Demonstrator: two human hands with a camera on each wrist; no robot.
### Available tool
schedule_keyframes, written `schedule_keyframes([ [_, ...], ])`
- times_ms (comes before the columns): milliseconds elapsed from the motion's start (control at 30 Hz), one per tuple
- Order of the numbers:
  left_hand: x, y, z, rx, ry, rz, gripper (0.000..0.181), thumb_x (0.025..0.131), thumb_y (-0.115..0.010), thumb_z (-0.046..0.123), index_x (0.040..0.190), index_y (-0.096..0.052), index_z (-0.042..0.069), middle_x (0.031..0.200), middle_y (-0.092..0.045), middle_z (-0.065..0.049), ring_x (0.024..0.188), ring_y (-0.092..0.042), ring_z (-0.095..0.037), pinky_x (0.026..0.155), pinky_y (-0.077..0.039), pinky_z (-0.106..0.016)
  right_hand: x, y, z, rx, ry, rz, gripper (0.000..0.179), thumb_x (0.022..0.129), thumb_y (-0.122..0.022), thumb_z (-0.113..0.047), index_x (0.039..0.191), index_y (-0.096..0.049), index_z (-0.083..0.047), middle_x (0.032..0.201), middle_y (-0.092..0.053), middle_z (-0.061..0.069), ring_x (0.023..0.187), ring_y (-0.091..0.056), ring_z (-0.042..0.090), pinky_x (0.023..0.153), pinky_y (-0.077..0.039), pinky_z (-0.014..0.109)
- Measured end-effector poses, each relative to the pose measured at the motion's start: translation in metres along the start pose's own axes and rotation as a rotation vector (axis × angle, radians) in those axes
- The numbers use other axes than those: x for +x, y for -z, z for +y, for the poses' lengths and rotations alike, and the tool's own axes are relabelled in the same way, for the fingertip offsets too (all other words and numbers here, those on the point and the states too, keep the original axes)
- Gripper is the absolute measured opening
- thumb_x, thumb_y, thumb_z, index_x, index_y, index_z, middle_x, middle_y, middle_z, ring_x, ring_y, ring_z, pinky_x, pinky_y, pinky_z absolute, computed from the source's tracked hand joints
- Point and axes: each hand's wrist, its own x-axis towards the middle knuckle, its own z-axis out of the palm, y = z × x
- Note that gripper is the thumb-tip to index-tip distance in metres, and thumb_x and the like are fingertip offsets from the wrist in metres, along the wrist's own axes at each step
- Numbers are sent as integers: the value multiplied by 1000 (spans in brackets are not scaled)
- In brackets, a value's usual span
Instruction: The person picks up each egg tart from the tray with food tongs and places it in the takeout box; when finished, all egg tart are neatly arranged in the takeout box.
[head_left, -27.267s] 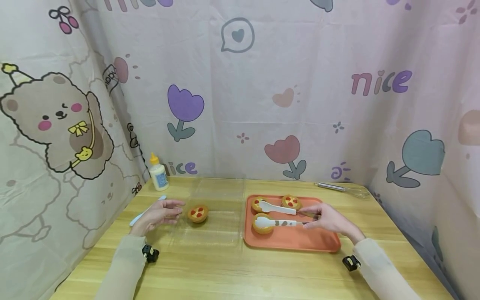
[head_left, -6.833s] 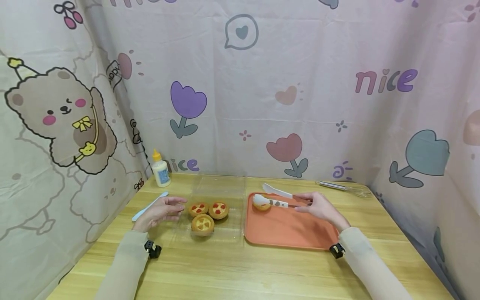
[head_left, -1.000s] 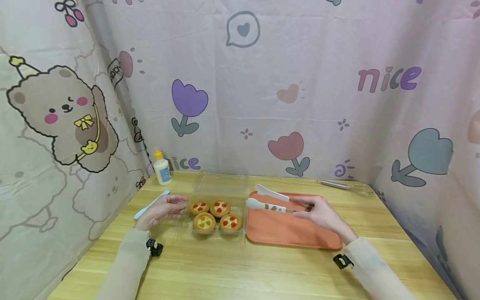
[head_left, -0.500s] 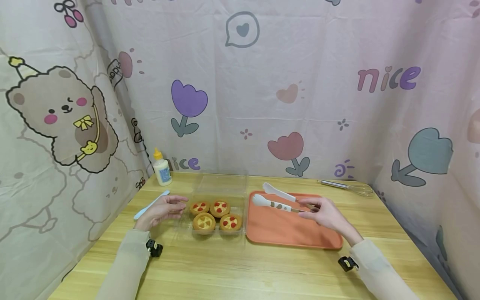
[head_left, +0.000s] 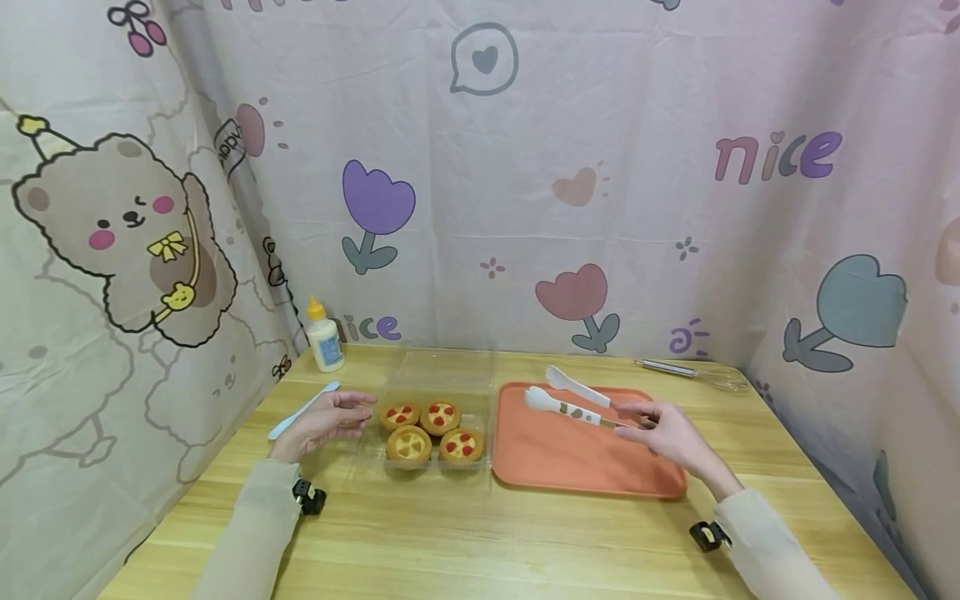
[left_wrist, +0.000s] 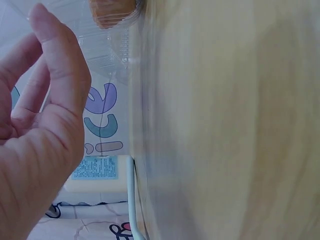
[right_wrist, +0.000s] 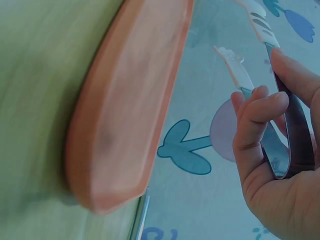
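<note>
My right hand [head_left: 671, 433] holds a pair of tongs [head_left: 573, 408] with white tips and metal arms. The arms are spread, with nothing between the tips. They hang over the orange tray [head_left: 585, 467], which has nothing on it. In the right wrist view, fingers and thumb grip the metal arms of the tongs [right_wrist: 295, 130]. A clear plastic box [head_left: 442, 367] stands left of the tray, its lid raised at the back. Several egg tarts [head_left: 408, 446] sit inside it. My left hand [head_left: 326, 425], fingers loosely bent, is beside the box's left edge; contact is unclear.
A white bottle with a yellow cap [head_left: 326, 342] stands at the back left. A light blue stick-like utensil [head_left: 303, 410] lies behind the left hand. A wire whisk [head_left: 693, 375] lies at the back right, before the printed curtain [head_left: 480, 192].
Over the longer span, the tarts from the tray have come into the box with the first one. In the last second, the right hand and tongs moved right, over the tray. The left hand stayed.
</note>
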Motion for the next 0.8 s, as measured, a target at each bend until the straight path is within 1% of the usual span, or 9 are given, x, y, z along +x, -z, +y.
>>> schedule_keyframes([
  [67,0,0,0,7,-2,1,55,96,-62,10,140,-39,-13,100,-69,-7,80,-67,-10,77,-61,-30,-2,1,4,21,-13,5,51,84,-78,-31,125,-66,-5,126,-63,19,51,-44,9,45,-47,26],
  [167,-1,-1,0,15,-3,2,55,96,-63,10,140,-39,-13,100,-69,-7,80,-67,-10,78,-61,-30,-6,2,9,50,-30,11,53,85,-77,-29,128,-63,-2,126,-63,22,53,-46,8,46,-49,29],
  [233,-1,-1,0,19,-2,4,55,96,-63,11,140,-40,-12,101,-69,-7,80,-67,-10,78,-61,-30,-9,4,12,66,-47,20,55,86,-76,-30,131,-61,-1,128,-63,23,62,-52,8,46,-49,32],
  [300,-1,-1,-1,24,0,12,54,96,-63,12,140,-41,-11,101,-69,-7,80,-67,-10,77,-61,-30,-12,5,15,82,-66,33,57,87,-76,-30,133,-60,0,130,-61,23,70,-57,12,47,-50,33],
  [400,0,-1,-1,28,5,17,55,96,-63,13,140,-41,-11,102,-69,-6,80,-67,-10,77,-61,-30,-16,8,20,70,-85,64,56,87,-75,-31,133,-60,-2,131,-61,22,86,-60,12,47,-48,30],
  [467,0,-1,-1,28,8,19,55,96,-63,13,140,-41,-11,101,-69,-6,80,-66,-10,76,-61,-29,-18,11,24,69,-100,75,56,88,-75,-30,134,-59,-3,130,-62,22,82,-61,15,48,-48,29],
  [600,-1,-2,0,15,4,13,56,96,-63,12,141,-39,-13,101,-69,-6,80,-67,-10,75,-61,-28,-22,16,32,74,-113,96,56,89,-74,-29,135,-58,-1,130,-62,23,83,-63,7,55,-53,29],
  [733,-1,-2,-1,6,-4,7,56,96,-63,11,140,-39,-13,100,-69,-6,79,-67,-10,74,-61,-27,-25,20,37,87,-122,115,57,89,-73,-29,136,-57,0,130,-61,24,77,-62,5,58,-56,28],
  [800,0,-1,-1,7,-2,12,55,96,-63,11,140,-40,-13,100,-69,-6,79,-67,-10,75,-61,-28,-25,21,41,99,-130,126,58,90,-73,-29,136,-56,1,130,-61,24,73,-61,7,58,-56,28],
])
